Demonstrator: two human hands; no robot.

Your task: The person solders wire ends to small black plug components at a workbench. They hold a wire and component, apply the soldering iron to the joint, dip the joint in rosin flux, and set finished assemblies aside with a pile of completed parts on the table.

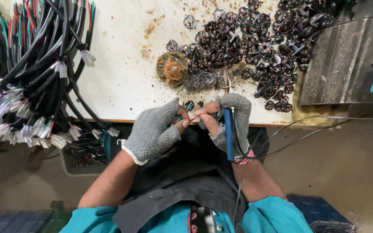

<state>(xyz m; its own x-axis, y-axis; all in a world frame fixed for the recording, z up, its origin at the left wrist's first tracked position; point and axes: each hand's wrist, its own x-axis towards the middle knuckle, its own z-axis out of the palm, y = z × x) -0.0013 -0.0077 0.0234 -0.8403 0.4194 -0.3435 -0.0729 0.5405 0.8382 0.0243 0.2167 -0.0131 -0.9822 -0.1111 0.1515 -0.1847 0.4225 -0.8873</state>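
Looking down from the head camera, a stained white worktable (pixel 121 77) ran to its near edge, brown floor below. At that edge the gloved left hand (pixel 154 129) pinched a thin red wire (pixel 186 121) between fingertips. The gloved right hand (pixel 227 121) was closed around a blue-handled soldering iron (pixel 229 133), fingertips meeting the wire. Black cable bundles (pixel 35 73) overhung the left edge; dark round parts (pixel 255 39) crowded the far right beside a grey metal block (pixel 342 60).
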